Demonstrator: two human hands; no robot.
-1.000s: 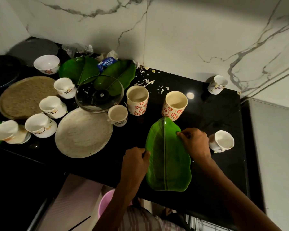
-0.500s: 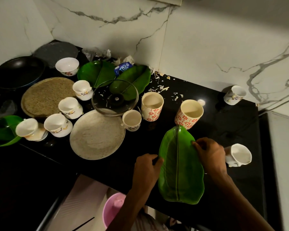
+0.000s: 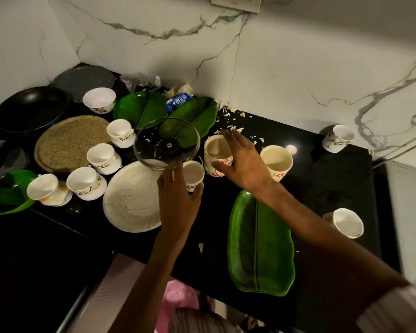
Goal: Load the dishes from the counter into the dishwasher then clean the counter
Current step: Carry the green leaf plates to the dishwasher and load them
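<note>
1. Head view is showing the black counter (image 3: 322,169) stretching beneath both hands and out to either side of them; it is carrying every dish named here.
2. The long green leaf plate (image 3: 259,246) is lying flat under the right forearm, nearer the person than the right hand (image 3: 244,162); neither hand is touching it.
3. The round pale plate (image 3: 132,198) is lying just left of the left hand (image 3: 178,195); the glass lid (image 3: 166,143) is resting just beyond that hand's fingertips, its rim overlapping the pale plate's far edge.
4. The right hand is hovering with fingers spread and straight, holding nothing; it is partly covering the red-flowered mug (image 3: 217,156) below it, and whether it is touching the mug cannot be told; a second red-flowered mug (image 3: 276,162) is standing just to its right.
5. The left hand is lying with fingers loose and apart, thumb out to the right, holding nothing; the small white cup (image 3: 193,174) is sitting between its thumb and fingers, touching or nearly so.
6. Pale scraps (image 3: 233,127) are lying scattered beyond the right hand's fingertips, by the wall.
</note>
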